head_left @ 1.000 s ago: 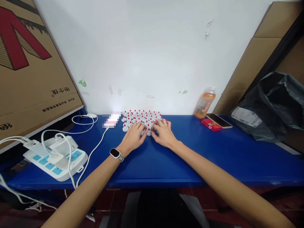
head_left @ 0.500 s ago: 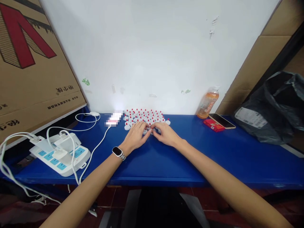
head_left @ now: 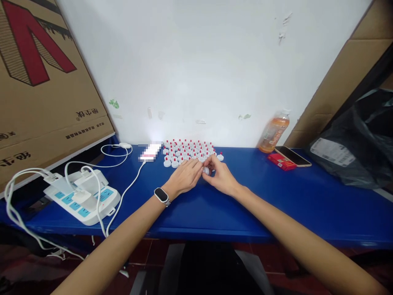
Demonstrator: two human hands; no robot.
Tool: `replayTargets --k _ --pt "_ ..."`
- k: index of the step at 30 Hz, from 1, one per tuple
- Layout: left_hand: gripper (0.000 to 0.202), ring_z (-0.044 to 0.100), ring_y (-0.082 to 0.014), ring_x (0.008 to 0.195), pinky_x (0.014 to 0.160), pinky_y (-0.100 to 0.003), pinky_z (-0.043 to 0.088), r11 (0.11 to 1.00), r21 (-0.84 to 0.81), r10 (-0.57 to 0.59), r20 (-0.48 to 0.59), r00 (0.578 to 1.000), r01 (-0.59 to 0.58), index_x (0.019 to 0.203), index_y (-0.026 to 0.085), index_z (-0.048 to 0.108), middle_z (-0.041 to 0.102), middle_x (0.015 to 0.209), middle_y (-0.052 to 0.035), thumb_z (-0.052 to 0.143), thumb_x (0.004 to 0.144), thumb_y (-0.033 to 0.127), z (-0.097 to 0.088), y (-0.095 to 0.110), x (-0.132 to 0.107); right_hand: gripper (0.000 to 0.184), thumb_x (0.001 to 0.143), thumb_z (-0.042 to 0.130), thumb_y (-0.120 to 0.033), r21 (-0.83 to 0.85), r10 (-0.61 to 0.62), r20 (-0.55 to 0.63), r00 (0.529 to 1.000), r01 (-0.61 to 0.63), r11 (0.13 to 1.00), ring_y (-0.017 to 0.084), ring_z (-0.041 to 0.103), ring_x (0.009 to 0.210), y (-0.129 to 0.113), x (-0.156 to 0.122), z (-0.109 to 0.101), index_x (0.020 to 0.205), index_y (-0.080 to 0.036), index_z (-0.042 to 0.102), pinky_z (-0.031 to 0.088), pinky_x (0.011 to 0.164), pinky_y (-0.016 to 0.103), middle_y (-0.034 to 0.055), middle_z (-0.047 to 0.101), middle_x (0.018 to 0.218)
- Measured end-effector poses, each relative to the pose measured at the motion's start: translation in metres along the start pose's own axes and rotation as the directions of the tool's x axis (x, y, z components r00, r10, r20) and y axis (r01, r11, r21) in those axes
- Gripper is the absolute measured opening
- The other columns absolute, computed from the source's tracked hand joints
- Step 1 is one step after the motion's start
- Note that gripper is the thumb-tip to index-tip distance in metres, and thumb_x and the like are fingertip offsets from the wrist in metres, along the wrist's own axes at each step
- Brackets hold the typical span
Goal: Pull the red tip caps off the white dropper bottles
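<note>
A cluster of several small white caps with red tips (head_left: 187, 150) lies on the blue table (head_left: 276, 196) near the wall. My right hand (head_left: 221, 177) pinches one white cap (head_left: 206, 171) just in front of the cluster. My left hand (head_left: 184, 177), with a smartwatch (head_left: 161, 195) on the wrist, lies beside it with its fingers stretched towards the same cap, fingertips touching or almost touching it.
A white power strip (head_left: 84, 197) with plugged cables sits at the left. A phone on a charging cable (head_left: 150, 152) lies by the caps. An orange drink bottle (head_left: 272, 132), a red pack (head_left: 281, 161), a dark phone (head_left: 292, 156) and a black bag (head_left: 356, 143) stand right. Cardboard (head_left: 39, 82) leans left.
Both hands have drawn back from the cluster towards me. The right hand now pinches one cap lifted out of the group, and the left fingers have moved to it.
</note>
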State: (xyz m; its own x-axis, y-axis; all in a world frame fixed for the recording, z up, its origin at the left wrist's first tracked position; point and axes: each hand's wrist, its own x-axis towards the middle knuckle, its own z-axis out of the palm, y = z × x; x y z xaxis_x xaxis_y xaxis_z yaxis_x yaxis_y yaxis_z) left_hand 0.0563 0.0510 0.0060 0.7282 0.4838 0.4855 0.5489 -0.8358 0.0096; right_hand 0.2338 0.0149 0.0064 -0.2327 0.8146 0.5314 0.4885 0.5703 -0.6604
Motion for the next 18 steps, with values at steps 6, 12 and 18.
replayTargets --k 6,12,18 --pt "0.032 0.052 -0.0194 0.079 0.076 -0.036 0.045 0.965 -0.227 -0.158 -0.104 0.982 0.131 0.086 0.021 0.048 0.055 0.082 -0.0046 0.023 0.104 0.030 0.002 -0.008 0.004 0.018 0.084 0.054 -0.024 -0.136 -0.065 -0.054 0.996 0.057 0.989 0.016 0.060 0.075 -0.001 0.002 -0.004 0.102 -0.022 0.056 0.048 0.073 0.029 0.0024 0.066 0.089" --pt "0.032 0.050 -0.0188 0.075 0.074 -0.035 0.042 0.938 -0.187 -0.330 -0.211 0.920 0.294 0.084 0.021 0.045 0.054 0.082 -0.0041 0.024 0.104 0.034 -0.011 -0.025 0.004 0.015 0.087 0.056 -0.028 -0.209 -0.010 -0.159 0.987 -0.024 0.978 0.018 0.062 0.079 0.022 0.008 -0.020 0.093 -0.020 0.067 0.048 0.075 0.032 0.0040 0.069 0.091" --pt "0.023 0.051 -0.0245 0.100 0.087 -0.039 0.040 0.997 0.057 -0.059 0.010 0.998 0.059 0.104 0.020 0.059 0.059 0.105 -0.0085 0.039 0.101 0.032 0.002 -0.021 0.015 0.014 0.085 0.064 -0.035 -0.419 -0.041 -0.108 0.993 -0.008 0.908 0.025 0.056 0.100 0.024 0.010 -0.010 0.092 -0.025 0.072 0.040 0.090 0.040 0.0067 0.065 0.102"
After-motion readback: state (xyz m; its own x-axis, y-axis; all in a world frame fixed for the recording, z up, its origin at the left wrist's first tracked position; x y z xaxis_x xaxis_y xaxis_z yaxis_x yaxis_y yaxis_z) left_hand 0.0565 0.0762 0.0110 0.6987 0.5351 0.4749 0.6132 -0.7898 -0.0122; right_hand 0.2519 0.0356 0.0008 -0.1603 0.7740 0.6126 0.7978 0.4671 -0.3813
